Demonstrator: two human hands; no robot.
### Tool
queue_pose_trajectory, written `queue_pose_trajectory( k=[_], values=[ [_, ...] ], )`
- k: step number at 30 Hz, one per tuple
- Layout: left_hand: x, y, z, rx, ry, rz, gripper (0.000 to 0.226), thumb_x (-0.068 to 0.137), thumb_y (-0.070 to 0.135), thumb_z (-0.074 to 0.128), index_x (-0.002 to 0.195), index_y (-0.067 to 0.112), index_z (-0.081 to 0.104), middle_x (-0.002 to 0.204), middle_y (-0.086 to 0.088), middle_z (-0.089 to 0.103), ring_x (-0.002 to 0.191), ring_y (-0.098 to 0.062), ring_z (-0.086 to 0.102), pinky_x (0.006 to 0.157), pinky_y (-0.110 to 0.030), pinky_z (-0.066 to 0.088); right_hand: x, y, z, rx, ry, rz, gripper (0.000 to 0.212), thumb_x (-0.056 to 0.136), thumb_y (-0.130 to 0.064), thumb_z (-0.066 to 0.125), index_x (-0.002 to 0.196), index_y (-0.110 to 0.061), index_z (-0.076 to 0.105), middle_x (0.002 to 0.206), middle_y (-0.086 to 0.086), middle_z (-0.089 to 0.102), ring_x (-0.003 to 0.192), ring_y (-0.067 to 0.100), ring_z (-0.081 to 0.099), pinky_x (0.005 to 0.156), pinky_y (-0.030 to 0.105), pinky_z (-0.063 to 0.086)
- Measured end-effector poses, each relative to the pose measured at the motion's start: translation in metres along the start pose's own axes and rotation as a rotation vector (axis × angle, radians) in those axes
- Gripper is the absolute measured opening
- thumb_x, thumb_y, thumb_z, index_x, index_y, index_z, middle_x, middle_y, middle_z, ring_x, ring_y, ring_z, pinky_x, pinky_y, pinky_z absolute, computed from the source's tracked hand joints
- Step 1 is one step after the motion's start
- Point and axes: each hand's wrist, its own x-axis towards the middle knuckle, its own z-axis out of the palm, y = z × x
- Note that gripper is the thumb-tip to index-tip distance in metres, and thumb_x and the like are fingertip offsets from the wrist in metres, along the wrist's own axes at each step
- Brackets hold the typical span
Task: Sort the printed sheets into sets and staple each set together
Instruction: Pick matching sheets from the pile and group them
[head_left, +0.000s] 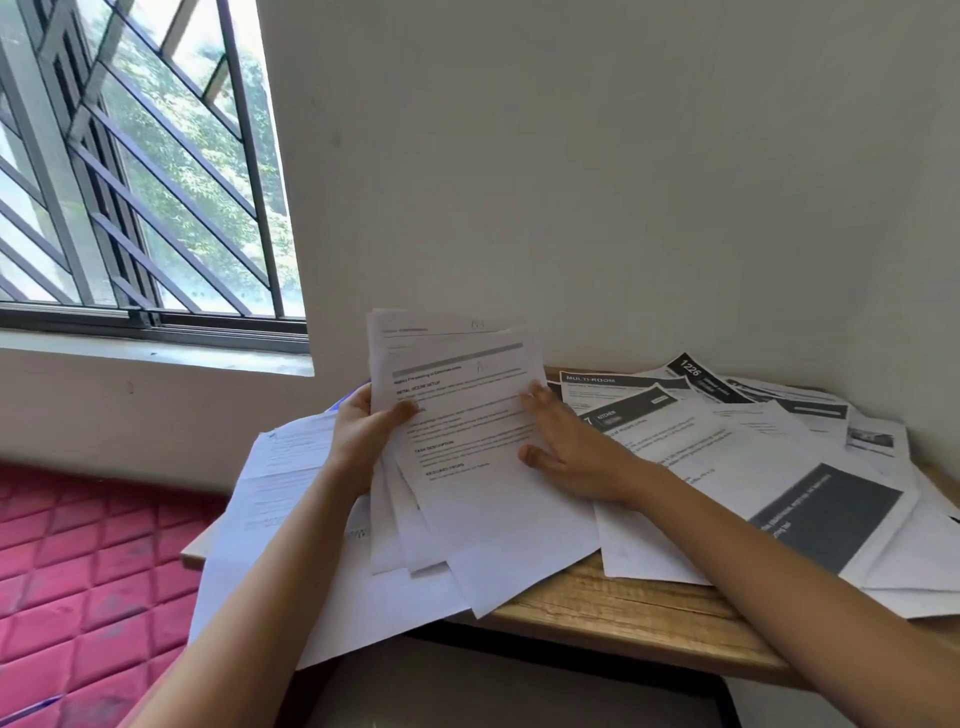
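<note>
At far left a red quilted mattress (78, 571) lies beneath a grey-barred window (130, 182). Plain white sheets (280, 493) droop over the left end of the pale wooden counter (623, 613). The left hand (363, 431) grips a fanned bundle of white printed sheets (467, 467) by its left long edge, thumb across the front and the other fingers hidden behind. The bundle is tilted up off the counter with its long axis running away from the person, and its lower ends splay apart. The right hand (571, 452) lies against the bundle's right long edge, its fingers (540, 395) straight and slightly spread, pinching nothing. Just right of that hand lies the loose heap of sheets with black header bands (753, 457), so the right hand is nearer for the next pick. Squaring the bundle probably means pushing leftward toward the gripping hand. No stapler shows.
</note>
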Motion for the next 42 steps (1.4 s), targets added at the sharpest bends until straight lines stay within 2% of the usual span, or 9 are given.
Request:
queue_pose_trajectory(
  k=[4, 6, 10, 14, 17, 22, 28, 36, 42],
  values=[
    [0.004, -0.001, -0.003, -0.022, -0.01, 0.026, 0.033, 0.084, -0.004, 0.066, 0.116, -0.002, 0.061, 0.104, -0.019, 0.07, 0.081, -0.028, 0.069, 0.078, -0.043, 0.06, 0.024, 0.016, 0.002, 0.228, 0.205, 0.095, 0.077, 0.098, -0.038, 0.046, 0.152, -0.008, 0.0, 0.16, 0.008, -0.005, 0.148, 0.018, -0.005, 0.12, 0.03, 0.001],
    [0.005, -0.002, -0.003, -0.048, -0.014, 0.042, 0.034, 0.084, -0.004, 0.067, 0.116, -0.003, 0.06, 0.102, -0.02, 0.07, 0.078, -0.025, 0.07, 0.073, -0.038, 0.061, 0.035, 0.02, 0.001, 0.374, 0.304, 0.136, 0.079, 0.094, -0.036, 0.056, 0.152, -0.007, 0.011, 0.158, 0.008, 0.017, 0.145, 0.021, 0.019, 0.119, 0.036, 0.019],
    [0.007, -0.004, -0.004, -0.069, -0.009, 0.044, 0.034, 0.082, -0.003, 0.069, 0.115, -0.004, 0.061, 0.104, -0.022, 0.07, 0.08, -0.028, 0.07, 0.073, -0.038, 0.061, 0.046, 0.022, 0.004, 0.641, 0.544, 0.163, 0.048, 0.085, -0.024, 0.071, 0.127, -0.014, 0.05, 0.122, 0.002, 0.062, 0.109, 0.015, 0.059, 0.097, 0.036, 0.048],
    [0.009, -0.003, -0.005, -0.072, 0.032, 0.039, 0.033, 0.079, 0.001, 0.074, 0.111, -0.001, 0.064, 0.103, -0.019, 0.071, 0.086, -0.032, 0.07, 0.078, -0.044, 0.06, 0.05, 0.02, 0.007, 0.754, 0.698, 0.183, 0.02, 0.079, -0.018, 0.077, 0.088, -0.017, 0.06, 0.077, -0.006, 0.061, 0.067, 0.009, 0.054, 0.066, 0.021, 0.046],
    [0.01, -0.003, -0.005, -0.067, 0.048, 0.045, 0.031, 0.078, 0.006, 0.076, 0.108, 0.002, 0.066, 0.102, -0.017, 0.072, 0.089, -0.033, 0.07, 0.079, -0.045, 0.059, 0.05, 0.021, 0.006, 0.8, 0.774, 0.176, 0.023, 0.079, -0.015, 0.077, 0.071, -0.013, 0.055, 0.065, 0.0, 0.052, 0.06, 0.014, 0.044, 0.06, 0.028, 0.038],
    [0.01, -0.002, -0.004, -0.061, 0.054, 0.065, 0.018, 0.089, 0.017, 0.066, 0.103, 0.005, 0.066, 0.097, -0.015, 0.071, 0.083, -0.028, 0.069, 0.075, -0.039, 0.06, 0.045, 0.023, 0.007, 0.881, 0.75, 0.173, 0.022, 0.079, -0.008, 0.075, 0.081, -0.024, 0.061, 0.081, 0.006, 0.072, 0.076, 0.024, 0.069, 0.07, 0.034, 0.056],
    [0.008, -0.001, -0.004, -0.03, 0.064, 0.09, 0.014, 0.095, 0.023, 0.058, 0.093, 0.012, 0.067, 0.088, -0.006, 0.072, 0.072, -0.015, 0.069, 0.067, -0.029, 0.06, 0.043, 0.027, 0.01, 1.051, 0.712, 0.128, 0.025, 0.074, 0.006, 0.075, 0.07, -0.013, 0.059, 0.075, 0.001, 0.068, 0.068, 0.008, 0.065, 0.067, 0.021, 0.052],
    [0.008, 0.004, -0.001, -0.083, 0.139, 0.003, 0.029, 0.101, 0.033, 0.047, 0.09, 0.014, 0.067, 0.079, -0.003, 0.071, 0.067, -0.017, 0.066, 0.064, -0.031, 0.059, 0.033, 0.04, 0.006, 0.982, 0.439, -0.028, 0.04, 0.072, 0.016, 0.07, 0.059, -0.021, 0.064, 0.117, 0.007, 0.064, 0.109, 0.015, 0.061, 0.081, 0.019, 0.052],
    [0.007, 0.007, 0.0, -0.082, 0.156, -0.012, 0.03, 0.103, 0.028, 0.044, 0.089, 0.015, 0.068, 0.078, -0.001, 0.071, 0.065, -0.014, 0.067, 0.06, -0.027, 0.058, 0.036, 0.04, 0.005, 1.245, 0.461, 0.019, 0.031, 0.064, -0.008, 0.083, 0.068, -0.004, 0.053, 0.088, 0.0, 0.071, 0.086, 0.013, 0.067, 0.074, 0.024, 0.055]
  ],
)
